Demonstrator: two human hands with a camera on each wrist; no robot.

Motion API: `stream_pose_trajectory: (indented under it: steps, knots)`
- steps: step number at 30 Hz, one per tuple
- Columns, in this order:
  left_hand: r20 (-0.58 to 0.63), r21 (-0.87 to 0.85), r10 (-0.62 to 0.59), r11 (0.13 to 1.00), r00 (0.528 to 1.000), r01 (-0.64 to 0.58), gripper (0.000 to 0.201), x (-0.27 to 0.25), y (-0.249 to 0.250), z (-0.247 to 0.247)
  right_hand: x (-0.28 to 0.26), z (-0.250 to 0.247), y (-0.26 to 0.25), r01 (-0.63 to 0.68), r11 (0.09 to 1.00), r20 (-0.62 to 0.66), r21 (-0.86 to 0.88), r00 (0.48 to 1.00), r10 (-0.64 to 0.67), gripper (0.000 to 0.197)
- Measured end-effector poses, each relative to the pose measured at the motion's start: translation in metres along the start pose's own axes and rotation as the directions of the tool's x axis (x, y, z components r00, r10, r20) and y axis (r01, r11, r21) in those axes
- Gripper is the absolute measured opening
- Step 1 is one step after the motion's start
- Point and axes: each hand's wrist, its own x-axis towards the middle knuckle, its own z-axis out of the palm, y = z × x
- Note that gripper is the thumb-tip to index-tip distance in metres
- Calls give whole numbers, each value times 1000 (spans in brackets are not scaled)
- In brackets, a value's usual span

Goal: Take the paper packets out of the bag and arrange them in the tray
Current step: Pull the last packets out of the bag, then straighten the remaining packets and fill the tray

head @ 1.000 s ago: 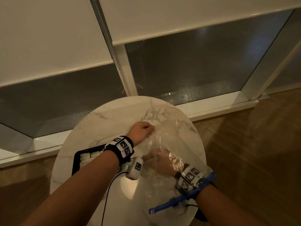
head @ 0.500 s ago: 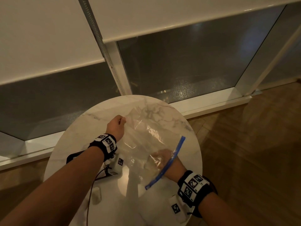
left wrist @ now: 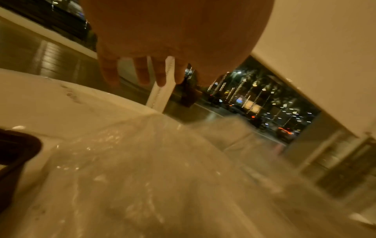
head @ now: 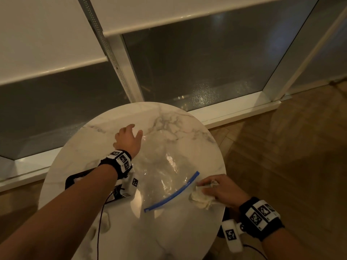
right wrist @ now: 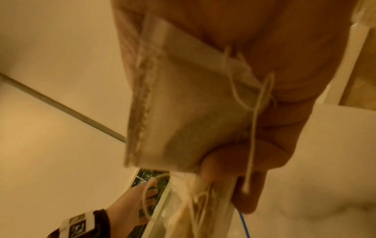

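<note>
A clear plastic bag with a blue zip strip lies flat on the round marble table. My right hand grips a bunch of white paper packets with strings just outside the bag's mouth, at the table's right edge; the right wrist view shows a packet held against the palm. My left hand hovers with spread fingers over the bag's far corner, holding nothing; the left wrist view shows its fingers above the bag. The black tray lies under my left forearm, mostly hidden.
A window with a white frame and a lowered blind stands right behind the table. Wooden floor lies to the right. A cable hangs from my left wrist over the table's near part.
My right hand has pulled out of the bag with packets and moved right. My left hand has let go of the bag's far end and spread. The bag has dropped flat.
</note>
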Motion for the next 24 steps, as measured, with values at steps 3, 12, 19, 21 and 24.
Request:
stream_pose_trajectory:
  steps: [3, 12, 19, 21, 24]
  knots:
    - [-29, 192, 219, 959, 975, -209, 48, -37, 19, 6, -11, -7, -3, -24, 998, 27, 65, 999, 22, 19]
    - [408, 465, 115, 828, 906, -314, 66, -133, -6, 80, -10, 7, -21, -24, 853, -53, 522, 997, 60, 14]
    - [312, 61, 244, 959, 918, -276, 45, -146, -33, 67, -3, 36, -38, 24, 820, -75, 571, 997, 23, 17]
    - [220, -266, 150, 960, 964, -88, 26, -157, -35, 48, -3, 46, -45, 38, 821, -60, 570, 998, -5, 17]
    - [405, -698, -106, 606, 908, 381, 24, -176, -30, 18, 0, 64, -57, 54, 832, -22, 553, 998, -50, 18]
